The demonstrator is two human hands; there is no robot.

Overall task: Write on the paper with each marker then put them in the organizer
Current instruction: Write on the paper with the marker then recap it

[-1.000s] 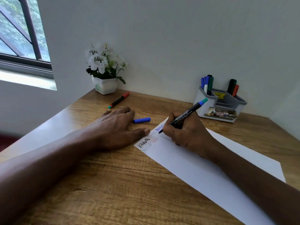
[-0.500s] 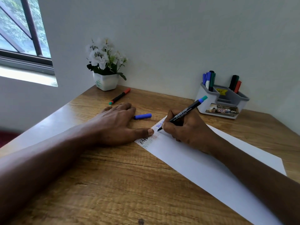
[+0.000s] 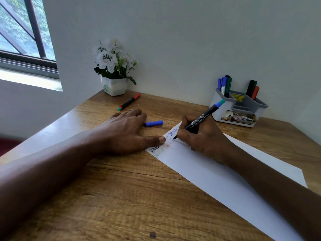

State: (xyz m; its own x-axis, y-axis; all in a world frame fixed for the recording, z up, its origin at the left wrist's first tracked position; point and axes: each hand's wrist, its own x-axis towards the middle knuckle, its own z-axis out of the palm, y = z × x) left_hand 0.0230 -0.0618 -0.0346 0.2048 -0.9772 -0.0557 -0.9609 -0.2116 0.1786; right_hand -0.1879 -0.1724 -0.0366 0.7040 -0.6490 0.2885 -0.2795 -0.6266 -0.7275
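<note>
The right hand [image 3: 203, 136] lies on the far end of the paper [image 3: 225, 180]; its fingers are curled around a black marker [image 3: 199, 120], and the tip touches the paper beside some blue letters. The left hand [image 3: 125, 131] lies flat on the wooden table [image 3: 121, 197] just left of the paper, fingers straight; its thumb presses on the paper's corner and covers part of the writing. A blue cap [image 3: 154, 123] lies just left of the paper, partly behind the left hand's fingers; a marker with a red cap [image 3: 129, 102] lies further left of the paper, near a white flower pot [image 3: 114, 86]. Beyond the paper's far end stands the grey organizer [image 3: 224, 110], apart from it; blue and green markers [image 3: 225, 85] stand in its left compartment, black and red ones [image 3: 252, 89] in its right; the top of the held marker crosses in front of its left wall.
</note>
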